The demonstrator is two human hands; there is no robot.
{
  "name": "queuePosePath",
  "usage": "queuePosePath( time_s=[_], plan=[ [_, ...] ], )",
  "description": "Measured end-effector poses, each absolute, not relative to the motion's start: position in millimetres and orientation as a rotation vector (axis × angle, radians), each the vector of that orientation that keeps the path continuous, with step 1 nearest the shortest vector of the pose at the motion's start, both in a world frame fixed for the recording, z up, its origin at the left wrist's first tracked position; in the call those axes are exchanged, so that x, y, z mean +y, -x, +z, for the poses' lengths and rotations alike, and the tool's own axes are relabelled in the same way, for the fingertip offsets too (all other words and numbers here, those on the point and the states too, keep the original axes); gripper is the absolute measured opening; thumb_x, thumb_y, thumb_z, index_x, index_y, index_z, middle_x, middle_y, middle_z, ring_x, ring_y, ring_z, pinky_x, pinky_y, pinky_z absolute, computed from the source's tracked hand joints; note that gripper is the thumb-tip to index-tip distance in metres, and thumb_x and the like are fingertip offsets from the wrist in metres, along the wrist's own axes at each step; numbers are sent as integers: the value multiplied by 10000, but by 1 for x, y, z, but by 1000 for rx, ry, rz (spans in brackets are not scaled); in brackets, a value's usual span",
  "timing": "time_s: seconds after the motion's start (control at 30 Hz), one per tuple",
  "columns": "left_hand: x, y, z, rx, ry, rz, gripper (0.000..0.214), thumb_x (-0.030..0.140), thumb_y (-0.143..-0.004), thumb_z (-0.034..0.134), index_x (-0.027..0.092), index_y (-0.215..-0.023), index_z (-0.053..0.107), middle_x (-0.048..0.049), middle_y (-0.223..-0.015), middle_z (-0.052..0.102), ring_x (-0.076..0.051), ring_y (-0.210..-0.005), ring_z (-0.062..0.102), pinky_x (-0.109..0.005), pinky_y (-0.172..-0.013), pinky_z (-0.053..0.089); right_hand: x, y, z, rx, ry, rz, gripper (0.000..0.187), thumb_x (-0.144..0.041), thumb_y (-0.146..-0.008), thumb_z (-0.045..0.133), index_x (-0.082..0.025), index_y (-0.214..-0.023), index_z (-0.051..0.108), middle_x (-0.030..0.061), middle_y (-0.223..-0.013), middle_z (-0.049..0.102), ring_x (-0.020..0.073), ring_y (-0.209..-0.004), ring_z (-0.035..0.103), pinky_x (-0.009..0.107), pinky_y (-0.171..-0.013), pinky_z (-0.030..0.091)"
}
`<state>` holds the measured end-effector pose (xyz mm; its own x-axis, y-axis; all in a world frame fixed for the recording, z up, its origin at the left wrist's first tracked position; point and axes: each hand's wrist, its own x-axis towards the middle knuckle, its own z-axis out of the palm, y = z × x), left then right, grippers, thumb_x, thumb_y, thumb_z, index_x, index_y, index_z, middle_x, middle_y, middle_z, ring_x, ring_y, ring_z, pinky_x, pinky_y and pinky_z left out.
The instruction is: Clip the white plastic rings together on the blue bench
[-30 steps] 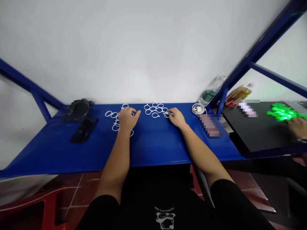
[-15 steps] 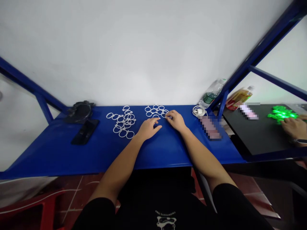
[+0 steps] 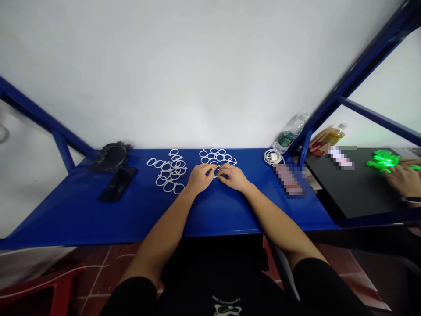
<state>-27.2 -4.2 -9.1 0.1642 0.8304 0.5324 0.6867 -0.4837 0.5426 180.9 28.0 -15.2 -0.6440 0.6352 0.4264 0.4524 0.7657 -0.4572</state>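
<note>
My left hand [image 3: 199, 178] and my right hand [image 3: 231, 177] meet at the middle of the blue table [image 3: 131, 215], fingers pinched together on a small white ring [image 3: 216, 171] between them. Just behind my fingers lies a cluster of several white rings [image 3: 217, 157]. A second, looser pile of white rings [image 3: 168, 172] lies to the left of my left hand.
A black phone [image 3: 117, 184] and a dark bag-like object [image 3: 111, 156] lie at the table's left. A coiled white cable [image 3: 272, 156] and a water bottle [image 3: 290, 130] sit at the right. Another person's hand [image 3: 405, 179] works on glowing green pieces [image 3: 381, 159] on the neighbouring black table.
My left hand left the left ring pile and moved right to the middle. My right hand drew back from the far cluster, and both hands now pinch one ring together.
</note>
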Motion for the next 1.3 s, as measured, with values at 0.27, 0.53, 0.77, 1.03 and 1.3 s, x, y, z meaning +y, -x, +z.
queuePosePath(
  time_s=[0.27, 0.53, 0.77, 1.03, 1.3],
  plan=[
    [-4, 28, -11, 1540, -2137, 1228, 206, 99, -779, 585, 223, -842, 738, -7, -768, 744, -178, -696, 678, -315, -731, 541, 23, -179, -11, -2426, 709, 459, 133, -183, -960, 621, -241, -964, 741, 37, -1036, 729, 172, -960, 685, 268, -818, 507],
    [-1, 36, -10, 1519, -2120, 1232, 215, 94, -795, 527, 204, -792, 712, -13, -791, 735, -173, -756, 685, -294, -771, 538, 11, -173, -6, -2384, 685, 518, 207, -235, -929, 673, -234, -1132, 710, -6, -869, 740, 133, -709, 648, 238, -693, 469],
    [11, 76, -5, 1909, -2150, 877, 346, 133, -910, 476, 201, -1023, 795, -88, -1105, 763, -268, -1076, 681, -410, -1025, 510, 33, -199, -2, -2111, 972, 340, 205, -326, -976, 615, -218, -1096, 739, 31, -864, 743, 164, -732, 662, 275, -700, 481],
    [10, 94, 2, 2340, -1939, 737, 352, 352, -968, 597, 183, -1240, 744, -147, -1333, 694, -400, -1252, 558, -604, -1083, 384, 51, -211, -9, -2104, 1274, 255, 264, -218, -977, 564, -219, -1174, 739, 86, -1146, 734, 230, -1011, 694, 325, -860, 533],
    [3, 40, -14, 1721, -2304, 838, 253, 348, -960, 647, 217, -1147, 755, -87, -1224, 738, -291, -1177, 625, -471, -1066, 469, 56, -210, -17, -2288, 1502, 290, 312, -181, -991, 565, -252, -1248, 727, 89, -1162, 736, 245, -1030, 693, 321, -874, 531]
  ],
)
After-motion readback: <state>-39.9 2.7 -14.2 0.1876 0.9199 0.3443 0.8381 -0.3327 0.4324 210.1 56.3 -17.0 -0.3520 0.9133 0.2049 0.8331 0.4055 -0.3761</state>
